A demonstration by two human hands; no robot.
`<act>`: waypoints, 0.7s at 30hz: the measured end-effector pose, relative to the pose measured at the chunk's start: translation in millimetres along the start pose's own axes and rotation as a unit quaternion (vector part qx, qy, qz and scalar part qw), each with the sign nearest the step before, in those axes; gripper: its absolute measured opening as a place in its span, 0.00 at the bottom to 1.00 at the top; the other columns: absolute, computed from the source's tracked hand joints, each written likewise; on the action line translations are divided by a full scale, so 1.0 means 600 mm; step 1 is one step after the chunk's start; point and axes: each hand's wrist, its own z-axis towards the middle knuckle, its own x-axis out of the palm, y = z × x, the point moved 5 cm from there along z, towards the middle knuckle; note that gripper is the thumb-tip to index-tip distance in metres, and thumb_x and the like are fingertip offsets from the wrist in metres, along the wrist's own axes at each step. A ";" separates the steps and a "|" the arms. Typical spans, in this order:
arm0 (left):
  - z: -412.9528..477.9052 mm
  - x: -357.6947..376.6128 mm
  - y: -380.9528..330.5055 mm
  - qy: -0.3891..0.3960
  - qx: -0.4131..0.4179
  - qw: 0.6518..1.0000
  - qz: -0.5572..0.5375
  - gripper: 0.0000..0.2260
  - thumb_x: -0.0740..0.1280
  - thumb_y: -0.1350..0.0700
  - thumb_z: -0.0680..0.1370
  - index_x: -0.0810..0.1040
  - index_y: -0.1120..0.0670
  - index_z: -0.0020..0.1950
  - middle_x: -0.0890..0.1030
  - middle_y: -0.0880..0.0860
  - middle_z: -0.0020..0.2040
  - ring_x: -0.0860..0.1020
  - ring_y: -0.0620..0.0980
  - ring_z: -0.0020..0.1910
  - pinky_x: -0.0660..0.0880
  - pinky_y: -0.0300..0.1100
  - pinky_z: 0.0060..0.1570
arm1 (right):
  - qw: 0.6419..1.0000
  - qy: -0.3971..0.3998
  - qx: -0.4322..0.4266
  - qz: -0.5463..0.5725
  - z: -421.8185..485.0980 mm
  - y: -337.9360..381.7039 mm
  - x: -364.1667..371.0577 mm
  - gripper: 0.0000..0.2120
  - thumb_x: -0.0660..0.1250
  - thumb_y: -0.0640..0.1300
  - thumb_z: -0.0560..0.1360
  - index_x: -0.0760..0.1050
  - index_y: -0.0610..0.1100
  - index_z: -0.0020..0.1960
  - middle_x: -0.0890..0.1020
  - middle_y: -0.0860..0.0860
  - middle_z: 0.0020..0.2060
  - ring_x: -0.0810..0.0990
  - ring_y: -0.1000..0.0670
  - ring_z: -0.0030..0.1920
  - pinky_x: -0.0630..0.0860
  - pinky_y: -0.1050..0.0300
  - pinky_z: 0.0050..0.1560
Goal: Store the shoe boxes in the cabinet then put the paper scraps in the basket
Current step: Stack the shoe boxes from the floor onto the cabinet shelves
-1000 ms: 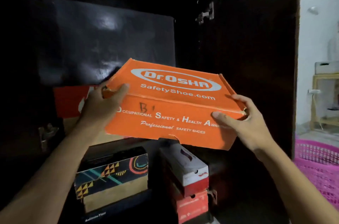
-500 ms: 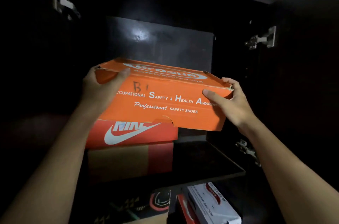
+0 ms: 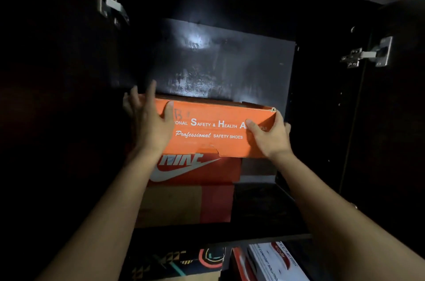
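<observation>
Half a second ago the orange shoe box [image 3: 213, 131] hung tilted in front of the cabinet [image 3: 230, 62], its lid logo in sight. Now it is level and deeper inside the upper compartment, lying on the red Nike box [image 3: 195, 170], and we see almost only its front face. The hands have moved in with it, and the view has risen slightly.

The box lies between the two hands. The left hand [image 3: 149, 124] is at the left end, its grip clamped on that corner: the thumb is on the front face and the fingers reach up past the top edge. The right hand [image 3: 269, 138] takes the right end, its grip likewise clamped there, thumb on the front and fingers wrapped round the side.

On the front we read "SAFETY & HEALTH" and "Professional SAFETY SHOES" in white (the first and last words are covered by the hands), with a handwritten "B" near the left thumb. The Nike box shows its white swoosh, and the orange box cuts off the top of its lettering. It rests on a brown and red box [image 3: 184, 205] standing on the shelf [image 3: 264, 211].

Below the shelf are a patterned box [image 3: 184, 262] and a white and red box [image 3: 271, 262], whose print is too tilted for us to read. Metal hinges [image 3: 368, 53] show on either side.
</observation>
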 end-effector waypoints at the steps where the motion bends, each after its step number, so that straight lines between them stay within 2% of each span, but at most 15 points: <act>1: -0.005 0.015 0.000 -0.008 0.035 0.999 0.038 0.25 0.63 0.50 0.80 0.63 0.49 0.77 0.51 0.60 0.80 0.45 0.61 0.78 0.49 0.59 0.76 | 1.000 -0.009 -0.001 -0.019 0.001 -0.002 0.010 0.38 0.73 0.57 0.71 0.59 0.50 0.75 0.64 0.45 0.66 0.70 0.46 0.64 0.66 0.49 0.69; 3: -0.013 0.049 0.008 -0.020 0.086 0.992 0.086 0.22 0.61 0.53 0.81 0.66 0.49 0.76 0.50 0.61 0.80 0.43 0.64 0.78 0.43 0.59 0.75 | 0.998 -0.019 -0.014 -0.050 0.002 -0.004 0.032 0.41 0.72 0.56 0.72 0.53 0.51 0.77 0.60 0.43 0.69 0.66 0.41 0.69 0.64 0.47 0.69; 4: -0.016 0.067 0.015 -0.016 0.099 0.991 0.093 0.22 0.61 0.54 0.81 0.66 0.50 0.76 0.50 0.61 0.80 0.44 0.64 0.78 0.45 0.60 0.76 | 0.998 -0.020 -0.019 -0.057 0.003 -0.006 0.044 0.42 0.72 0.56 0.73 0.51 0.52 0.78 0.59 0.44 0.70 0.64 0.41 0.70 0.64 0.47 0.69; 6: -0.015 0.097 0.033 0.005 0.098 0.990 0.097 0.24 0.62 0.54 0.81 0.64 0.50 0.77 0.49 0.61 0.80 0.45 0.64 0.78 0.50 0.62 0.75 | 0.998 -0.011 -0.027 -0.061 0.008 -0.011 0.070 0.42 0.71 0.53 0.74 0.49 0.52 0.78 0.57 0.46 0.71 0.62 0.42 0.71 0.64 0.46 0.69; 11: -0.002 0.123 0.058 0.017 0.099 0.987 0.128 0.26 0.60 0.50 0.81 0.58 0.48 0.79 0.48 0.60 0.80 0.45 0.62 0.79 0.43 0.57 0.75 | 0.997 -0.025 -0.032 -0.059 0.020 -0.016 0.105 0.43 0.70 0.56 0.75 0.46 0.53 0.79 0.58 0.49 0.72 0.62 0.43 0.71 0.66 0.46 0.67; 15: -0.004 0.127 0.065 0.020 0.095 0.987 0.132 0.26 0.58 0.48 0.82 0.56 0.47 0.79 0.44 0.59 0.80 0.42 0.61 0.79 0.42 0.58 0.76 | 0.997 -0.006 -0.037 -0.074 0.020 -0.022 0.098 0.43 0.71 0.57 0.74 0.47 0.55 0.79 0.60 0.51 0.70 0.67 0.44 0.68 0.70 0.44 0.67; 18: -0.014 0.126 0.059 0.028 0.086 0.989 0.120 0.28 0.60 0.49 0.81 0.55 0.47 0.80 0.42 0.58 0.80 0.41 0.60 0.79 0.41 0.59 0.75 | 0.995 0.045 -0.044 -0.080 0.016 -0.028 0.076 0.38 0.71 0.57 0.73 0.55 0.54 0.77 0.65 0.53 0.68 0.73 0.48 0.65 0.72 0.46 0.65; 21: -0.036 0.128 0.042 0.056 0.044 0.994 0.077 0.31 0.65 0.50 0.78 0.57 0.48 0.79 0.41 0.57 0.80 0.41 0.59 0.79 0.41 0.61 0.74 | 0.989 0.080 -0.051 -0.111 -0.003 -0.032 0.036 0.35 0.70 0.58 0.74 0.60 0.52 0.77 0.69 0.52 0.71 0.70 0.49 0.70 0.69 0.50 0.69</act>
